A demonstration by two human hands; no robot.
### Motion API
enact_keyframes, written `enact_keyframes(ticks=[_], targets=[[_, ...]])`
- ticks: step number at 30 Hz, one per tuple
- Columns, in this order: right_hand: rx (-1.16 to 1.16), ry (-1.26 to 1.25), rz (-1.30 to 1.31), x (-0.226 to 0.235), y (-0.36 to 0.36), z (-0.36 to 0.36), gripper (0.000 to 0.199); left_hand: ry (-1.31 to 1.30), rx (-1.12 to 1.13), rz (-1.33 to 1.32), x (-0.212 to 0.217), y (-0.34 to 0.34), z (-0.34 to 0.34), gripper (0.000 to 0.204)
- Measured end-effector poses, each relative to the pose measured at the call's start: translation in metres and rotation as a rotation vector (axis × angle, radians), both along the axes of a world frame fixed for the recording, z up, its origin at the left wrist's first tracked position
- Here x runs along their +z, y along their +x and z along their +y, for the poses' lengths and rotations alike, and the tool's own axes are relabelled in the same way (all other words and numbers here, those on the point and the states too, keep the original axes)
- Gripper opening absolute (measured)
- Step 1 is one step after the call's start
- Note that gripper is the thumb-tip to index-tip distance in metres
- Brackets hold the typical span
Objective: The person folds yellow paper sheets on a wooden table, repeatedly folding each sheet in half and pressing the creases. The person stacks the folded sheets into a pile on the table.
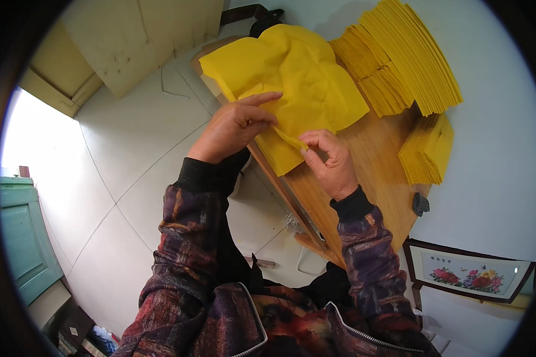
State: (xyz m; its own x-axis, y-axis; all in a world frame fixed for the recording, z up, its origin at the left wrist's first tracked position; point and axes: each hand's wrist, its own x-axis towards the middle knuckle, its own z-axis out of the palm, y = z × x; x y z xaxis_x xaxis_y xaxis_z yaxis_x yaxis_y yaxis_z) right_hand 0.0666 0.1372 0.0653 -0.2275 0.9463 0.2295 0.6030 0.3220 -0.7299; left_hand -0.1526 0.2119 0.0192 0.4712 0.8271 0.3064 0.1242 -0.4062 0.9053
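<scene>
Hands: both are set on the near edge of a yellow sheet [298, 71], thumb against fingers.
Right hand [332, 160]: a narrow folded strip at the sheet's near edge is pinched between thumb and forefinger; the other fingers are curled in.
Left hand [235, 126]: the same folded edge is held down and pinched further along, with the forefinger stretched out flat across the paper.
Sleeves [190, 238]: dark patterned cloth with black cuffs is seen coming up from the lower edge.
Sheet, place: it is spread loosely over the near left part of a wooden table [375, 172], partly hanging past the table's edge, directly under and beyond both hands.
Sheet, handling: it is judged thin, light and limp, easily creased and easily torn; billowed folds are seen in its middle. It is best taken at the folded edge, where the paper is doubled, with a light pinch from both sides.
Small stack [427, 152]: more yellow paper is laid at the table's right side, well apart from the hands.
Far stacks [399, 56]: fanned piles of yellow paper are set beyond the sheet.
Floor [125, 154]: pale tiles are seen to the left.
Picture frame [467, 273]: a flower picture is propped at lower right.
</scene>
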Motion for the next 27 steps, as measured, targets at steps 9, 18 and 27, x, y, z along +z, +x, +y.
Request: enact_keyframes(ticks=[9, 18, 27], targets=[[0.002, 0.171, -0.224, -0.007, -0.001, -0.009, 0.012, -0.084, -0.021, 0.036, 0.004, 0.002, -0.006, 0.014], [-0.062, 0.096, -0.125, -0.007, -0.003, -0.008, 0.009, -0.123, -0.115, -0.075, -0.007, 0.015, -0.012, 0.014], [-0.081, 0.055, -0.057, -0.009, 0.001, -0.01, 0.008, -0.247, -0.125, -0.161, -0.005, 0.013, -0.015, 0.012]])
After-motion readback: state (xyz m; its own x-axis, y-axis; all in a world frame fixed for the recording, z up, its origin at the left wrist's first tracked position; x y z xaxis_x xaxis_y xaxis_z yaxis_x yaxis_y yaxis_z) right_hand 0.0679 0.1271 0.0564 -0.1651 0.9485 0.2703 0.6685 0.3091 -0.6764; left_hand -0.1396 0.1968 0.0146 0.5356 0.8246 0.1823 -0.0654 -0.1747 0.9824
